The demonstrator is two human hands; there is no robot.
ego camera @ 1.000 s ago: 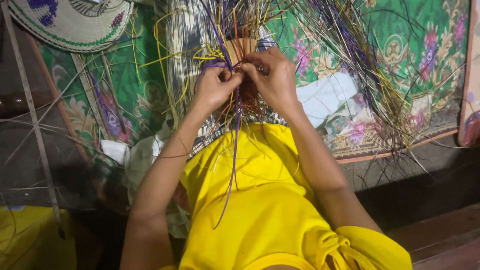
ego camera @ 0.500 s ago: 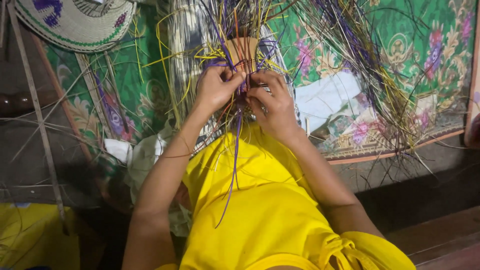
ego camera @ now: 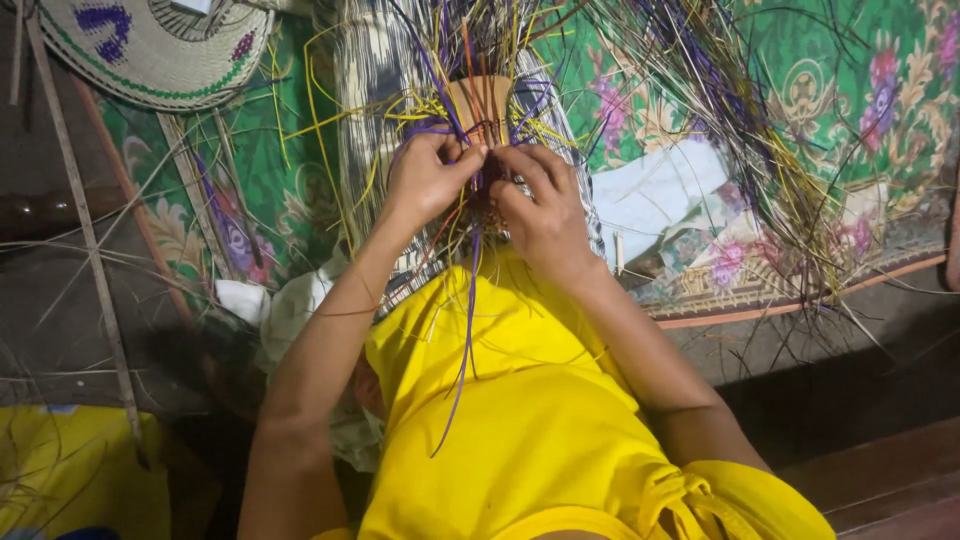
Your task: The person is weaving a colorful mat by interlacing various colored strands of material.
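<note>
Both hands have crept closer together since a moment ago, so the left hand (ego camera: pixel 425 180) and right hand (ego camera: pixel 545 215) now nearly touch at the fingertips, each curled tight and pinching coloured strands of the half-woven piece (ego camera: pixel 480 105) sitting just above them. One purple strand (ego camera: pixel 465 330) hangs down from between the hands over the yellow cloth (ego camera: pixel 520 400) on the lap. Up and left of the left hand lies a woven fan (ego camera: pixel 150 50), and a green floral mat (ego camera: pixel 850 90) spreads out beyond the right hand.
</note>
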